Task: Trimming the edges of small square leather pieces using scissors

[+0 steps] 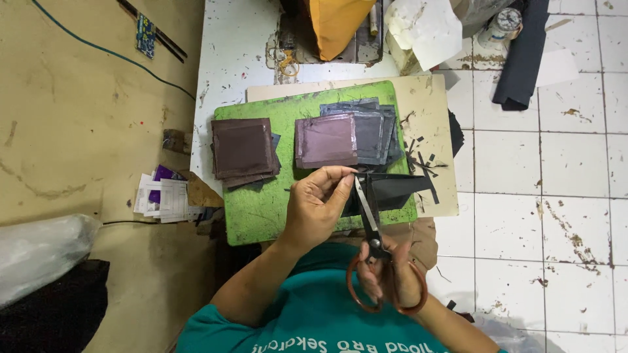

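Over the scuffed green cutting mat (261, 216), your left hand (317, 206) pinches a black sheet of material (392, 189) while your right hand (389, 274), fingers through orange handles, works long steel scissors (367, 209), blades parted mid-cut. Closing the blades cleanly along the edge looks the next demand.

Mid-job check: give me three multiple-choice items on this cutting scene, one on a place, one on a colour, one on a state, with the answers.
1. Where does the brown square stack lie?
A. on the green mat's left part
B. on the tiled floor
C. in the person's lap

2. What colour are the scissors' handles?
A. blue
B. reddish brown
C. white

3. What is the left hand doing?
A. resting flat
B. pinching the black piece
C. holding a cup

Answers: 1 A, the stack sits on the mat's left; 2 B, the loops in the right hand are reddish brown; 3 B, fingertips grip the piece at the blades.
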